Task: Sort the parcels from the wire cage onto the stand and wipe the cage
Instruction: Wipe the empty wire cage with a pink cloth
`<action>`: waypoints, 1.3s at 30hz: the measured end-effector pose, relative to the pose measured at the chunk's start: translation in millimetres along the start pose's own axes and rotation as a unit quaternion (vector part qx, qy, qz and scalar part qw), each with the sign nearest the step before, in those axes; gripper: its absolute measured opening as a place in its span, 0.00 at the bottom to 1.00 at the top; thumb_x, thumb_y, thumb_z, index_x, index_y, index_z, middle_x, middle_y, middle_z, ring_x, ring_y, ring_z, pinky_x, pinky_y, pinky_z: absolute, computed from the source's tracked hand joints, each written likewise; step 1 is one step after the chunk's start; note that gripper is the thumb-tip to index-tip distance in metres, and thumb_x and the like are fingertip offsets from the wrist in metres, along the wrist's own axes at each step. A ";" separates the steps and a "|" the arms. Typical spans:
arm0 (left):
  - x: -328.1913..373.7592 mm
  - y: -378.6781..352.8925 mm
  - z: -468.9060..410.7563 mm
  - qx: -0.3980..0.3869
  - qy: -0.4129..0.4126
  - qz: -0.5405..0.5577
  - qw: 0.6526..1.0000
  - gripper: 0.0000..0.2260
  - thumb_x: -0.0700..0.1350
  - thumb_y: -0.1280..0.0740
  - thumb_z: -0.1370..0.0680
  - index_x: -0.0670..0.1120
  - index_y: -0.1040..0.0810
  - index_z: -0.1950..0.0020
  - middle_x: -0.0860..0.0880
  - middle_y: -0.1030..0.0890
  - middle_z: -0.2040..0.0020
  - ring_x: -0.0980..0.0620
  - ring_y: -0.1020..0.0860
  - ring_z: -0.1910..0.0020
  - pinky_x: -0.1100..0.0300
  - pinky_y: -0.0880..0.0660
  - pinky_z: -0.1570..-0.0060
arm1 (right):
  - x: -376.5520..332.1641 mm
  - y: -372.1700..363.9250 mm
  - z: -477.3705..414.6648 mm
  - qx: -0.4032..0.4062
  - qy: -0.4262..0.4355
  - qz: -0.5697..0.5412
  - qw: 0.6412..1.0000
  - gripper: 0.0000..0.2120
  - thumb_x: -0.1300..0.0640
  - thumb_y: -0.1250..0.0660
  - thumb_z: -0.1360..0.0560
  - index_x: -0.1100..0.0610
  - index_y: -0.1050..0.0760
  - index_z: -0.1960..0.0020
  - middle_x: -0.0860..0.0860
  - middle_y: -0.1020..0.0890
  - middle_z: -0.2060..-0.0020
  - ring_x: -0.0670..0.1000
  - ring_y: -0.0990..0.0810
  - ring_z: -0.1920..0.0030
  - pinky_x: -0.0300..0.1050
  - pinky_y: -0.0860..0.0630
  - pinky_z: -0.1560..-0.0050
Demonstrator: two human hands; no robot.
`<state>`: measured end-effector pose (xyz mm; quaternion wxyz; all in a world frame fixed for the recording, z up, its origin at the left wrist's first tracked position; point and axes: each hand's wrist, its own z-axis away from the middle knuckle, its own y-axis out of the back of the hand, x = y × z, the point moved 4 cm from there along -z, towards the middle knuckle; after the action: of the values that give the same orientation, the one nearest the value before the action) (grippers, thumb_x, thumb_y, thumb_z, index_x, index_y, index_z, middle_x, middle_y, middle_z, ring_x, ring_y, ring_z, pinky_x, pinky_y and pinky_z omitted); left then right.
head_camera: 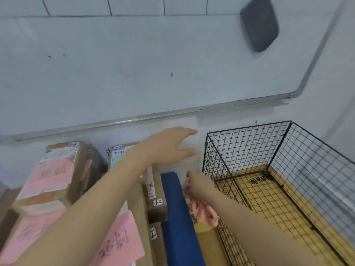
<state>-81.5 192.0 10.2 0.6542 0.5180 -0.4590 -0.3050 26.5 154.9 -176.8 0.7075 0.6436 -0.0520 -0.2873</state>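
Note:
The black wire cage (240, 154) stands at the right with nothing in it but its yellow woven floor (269, 198). My right hand (196, 184) grips a pink cloth (204, 212) just outside the cage's left wall. My left hand (171, 146) reaches forward with spread, straight fingers above the parcels, near the cage's far left corner, and holds nothing. Brown cardboard parcels with pink paper labels fill the left: one at the far left (57, 175), another under my left forearm (119, 154), a narrow one (153, 194) beside a blue pad.
A long blue pad (176, 217) lies between the parcels and the cage. A whiteboard (134, 64) with a dark eraser (259, 24) hangs on the wall ahead. A white wall closes the cage's right side.

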 end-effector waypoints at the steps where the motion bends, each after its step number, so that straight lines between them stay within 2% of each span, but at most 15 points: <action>1: 1.8 5.8 3.2 0.018 0.005 -0.009 1.000 0.31 0.59 0.40 0.21 0.55 0.48 0.22 0.52 0.47 0.22 0.55 0.47 0.24 0.62 0.50 0.28 | -6.5 17.4 4.9 0.017 0.019 -0.001 1.000 0.12 0.55 0.39 0.24 0.57 0.30 0.42 0.56 0.23 0.48 0.59 0.22 0.48 0.50 0.25 0.50; 3: 5.0 15.0 7.8 0.038 0.011 -0.041 0.998 0.33 0.60 0.41 0.21 0.55 0.53 0.21 0.52 0.55 0.21 0.54 0.52 0.23 0.58 0.52 0.26 | -18.4 53.0 16.3 0.048 0.061 -0.010 0.997 0.12 0.55 0.38 0.24 0.57 0.30 0.42 0.55 0.23 0.50 0.57 0.22 0.51 0.49 0.23 0.50; 7: 15.8 27.7 14.6 0.053 0.011 -0.056 0.997 0.34 0.62 0.43 0.22 0.54 0.55 0.22 0.51 0.58 0.21 0.53 0.55 0.23 0.54 0.54 0.25 | -28.3 111.4 39.8 0.068 0.097 -0.022 0.993 0.18 0.53 0.36 0.24 0.58 0.30 0.36 0.52 0.21 0.51 0.51 0.22 0.49 0.43 0.24 0.48; 9: 22.6 31.8 17.3 0.059 0.009 -0.054 0.997 0.34 0.63 0.44 0.22 0.54 0.54 0.22 0.51 0.57 0.21 0.53 0.54 0.23 0.53 0.53 0.25 | -28.9 135.9 54.2 0.092 0.101 -0.043 0.990 0.16 0.51 0.34 0.26 0.54 0.29 0.40 0.46 0.22 0.58 0.48 0.21 0.54 0.38 0.25 0.57; 11: 30.8 32.5 19.2 0.056 0.000 -0.046 0.997 0.34 0.63 0.43 0.22 0.54 0.54 0.21 0.51 0.55 0.21 0.53 0.53 0.23 0.52 0.52 0.25 | -26.4 160.9 72.7 0.125 0.096 -0.096 0.983 0.14 0.47 0.31 0.27 0.52 0.30 0.46 0.45 0.22 0.60 0.46 0.20 0.58 0.35 0.28 0.63; 13: 42.2 32.1 21.0 0.049 -0.013 -0.033 0.998 0.35 0.63 0.43 0.23 0.54 0.53 0.21 0.52 0.54 0.21 0.53 0.51 0.23 0.54 0.52 0.25 | -19.7 183.3 91.7 0.149 0.094 -0.164 0.971 0.19 0.48 0.27 0.30 0.52 0.28 0.43 0.44 0.21 0.57 0.42 0.22 0.59 0.36 0.26 0.61; 16: 63.1 29.3 23.0 0.071 -0.038 -0.015 0.997 0.33 0.60 0.40 0.22 0.51 0.50 0.22 0.52 0.48 0.22 0.53 0.47 0.23 0.58 0.49 0.27 | -0.1 210.6 116.2 0.202 0.092 -0.207 0.953 0.21 0.56 0.29 0.31 0.51 0.27 0.39 0.45 0.19 0.51 0.45 0.21 0.52 0.44 0.21 0.49; 17: 70.7 27.0 23.7 0.082 -0.045 -0.015 0.996 0.33 0.60 0.40 0.22 0.50 0.48 0.22 0.51 0.46 0.22 0.52 0.45 0.24 0.58 0.46 0.27 | 8.7 218.1 124.1 0.218 0.085 -0.213 0.949 0.21 0.58 0.31 0.32 0.50 0.27 0.39 0.46 0.20 0.51 0.46 0.21 0.50 0.44 0.22 0.48; 19: 84.7 19.5 25.0 0.084 -0.045 -0.022 0.995 0.33 0.60 0.39 0.22 0.51 0.48 0.22 0.49 0.46 0.22 0.51 0.44 0.24 0.55 0.44 0.27 | 28.4 232.1 139.9 0.246 0.076 -0.217 0.942 0.22 0.60 0.32 0.31 0.49 0.28 0.39 0.45 0.21 0.53 0.45 0.21 0.50 0.37 0.24 0.55; 21: 100.4 10.3 26.7 0.079 -0.028 -0.023 0.996 0.34 0.60 0.40 0.22 0.51 0.50 0.22 0.49 0.48 0.21 0.50 0.45 0.24 0.54 0.45 0.26 | 51.1 243.5 156.8 0.261 0.074 -0.204 0.941 0.23 0.61 0.33 0.30 0.52 0.30 0.36 0.44 0.23 0.53 0.39 0.24 0.55 0.30 0.31 0.62; 22: 109.0 5.3 27.3 0.083 -0.018 -0.020 0.996 0.34 0.61 0.40 0.22 0.50 0.50 0.21 0.49 0.48 0.21 0.50 0.45 0.24 0.53 0.45 0.26 | 64.7 247.2 164.8 0.263 0.073 -0.192 0.943 0.23 0.62 0.33 0.30 0.54 0.30 0.35 0.45 0.24 0.54 0.38 0.25 0.57 0.29 0.33 0.64; 26: 148.8 -26.6 30.7 0.086 0.030 -0.005 0.996 0.34 0.61 0.42 0.21 0.50 0.51 0.21 0.50 0.49 0.21 0.51 0.46 0.23 0.53 0.45 0.26 | 128.8 248.8 188.5 0.244 0.083 -0.166 0.952 0.23 0.61 0.33 0.29 0.57 0.31 0.35 0.48 0.23 0.49 0.47 0.23 0.50 0.34 0.30 0.60; 29: 177.1 -61.1 33.8 0.086 0.092 0.012 0.992 0.33 0.61 0.42 0.21 0.52 0.52 0.21 0.50 0.52 0.21 0.51 0.49 0.23 0.54 0.48 0.25 | 170.6 244.6 202.0 0.216 0.127 -0.143 0.958 0.21 0.60 0.33 0.28 0.56 0.31 0.36 0.48 0.23 0.48 0.45 0.23 0.51 0.39 0.26 0.55; 33: 212.0 -98.2 49.6 0.094 0.199 0.044 0.974 0.36 0.61 0.42 0.21 0.50 0.55 0.21 0.46 0.55 0.21 0.47 0.51 0.23 0.53 0.50 0.27 | 210.4 240.5 222.3 0.182 0.179 -0.114 0.960 0.21 0.60 0.32 0.28 0.56 0.31 0.36 0.47 0.24 0.49 0.44 0.24 0.52 0.40 0.26 0.53; 39: 229.1 -133.8 91.8 0.107 0.309 0.088 0.941 0.43 0.65 0.40 0.24 0.45 0.62 0.22 0.44 0.55 0.21 0.43 0.50 0.23 0.46 0.45 0.26 | 228.8 247.2 244.8 0.172 0.234 -0.126 0.948 0.19 0.59 0.32 0.26 0.57 0.30 0.36 0.47 0.24 0.47 0.41 0.25 0.53 0.33 0.30 0.58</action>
<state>-65.5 -82.0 -48.9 0.7288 0.6110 -0.3083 -0.0203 191.6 -167.5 28.6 0.5361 0.8061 0.1482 -0.2020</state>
